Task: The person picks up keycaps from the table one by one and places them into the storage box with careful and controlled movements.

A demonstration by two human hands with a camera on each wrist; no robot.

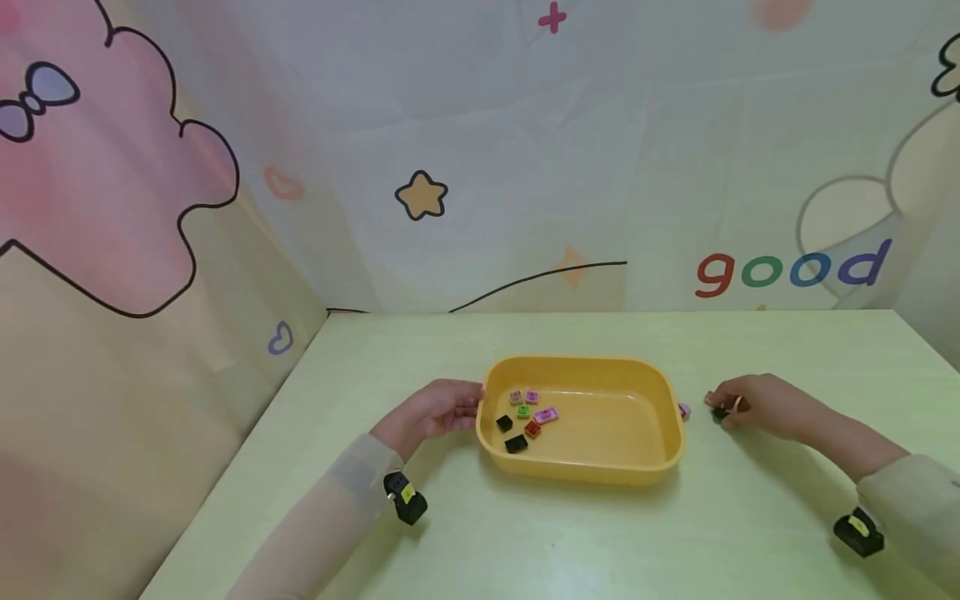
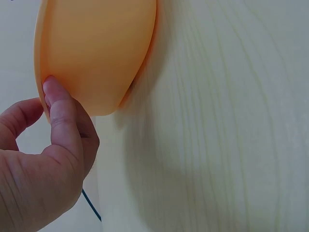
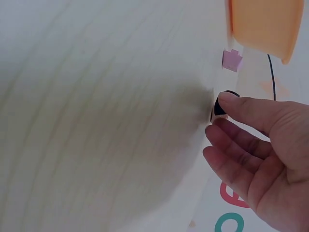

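A yellow plastic basin (image 1: 600,477) stands on the table. My left hand (image 1: 431,414) pinches its left rim, the fingers against the outer wall (image 2: 101,53) in the left wrist view. Inside, toward the left, lie several small toy bricks, among them a green brick (image 1: 522,412), a red brick (image 1: 532,428) and a black brick (image 1: 516,443). Right of the basin, my right hand (image 1: 768,407) pinches a small black brick (image 3: 220,107) at the tabletop. A tan brick (image 1: 709,398) shows close by its fingertips. Between basin and hand sits a pink brick (image 1: 684,411).
The pale green table (image 1: 420,533) reaches back to a printed cloth backdrop (image 1: 510,167). Another cloth (image 1: 150,400) hangs along the left side. Each wrist wears a small black camera, such as the left wrist's camera (image 1: 406,498).
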